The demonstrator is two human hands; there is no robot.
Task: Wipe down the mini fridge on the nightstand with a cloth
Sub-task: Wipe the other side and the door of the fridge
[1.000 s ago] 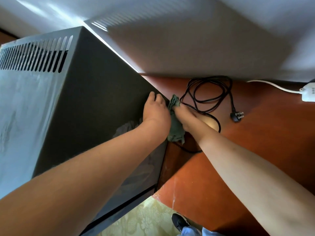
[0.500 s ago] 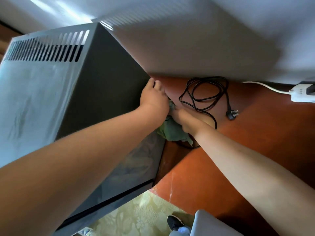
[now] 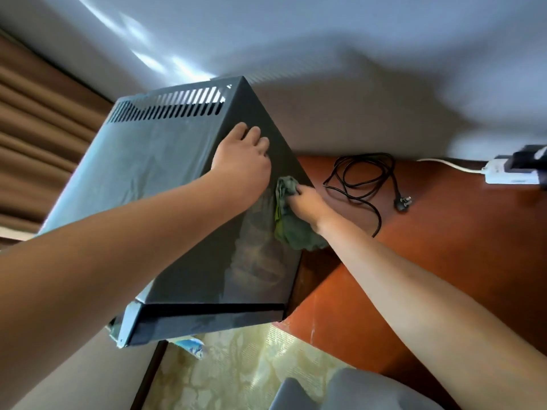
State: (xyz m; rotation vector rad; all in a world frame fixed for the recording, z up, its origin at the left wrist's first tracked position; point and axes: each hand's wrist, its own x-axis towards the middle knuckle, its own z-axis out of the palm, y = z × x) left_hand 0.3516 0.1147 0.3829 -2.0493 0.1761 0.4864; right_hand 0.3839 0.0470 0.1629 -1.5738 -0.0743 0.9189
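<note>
Mini fridge [image 3: 165, 179] swung round | left hand [image 3: 241, 161] now higher | cloth [image 3: 285, 214] raised

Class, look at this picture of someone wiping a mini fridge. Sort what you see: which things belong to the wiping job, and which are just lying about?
Part of the job:
- mini fridge
- green cloth
- left hand, resting on the fridge
- right hand, gripping the cloth

Just lying about:
- black power cord, unplugged, on the nightstand
- white power strip
- brown curtain
</note>
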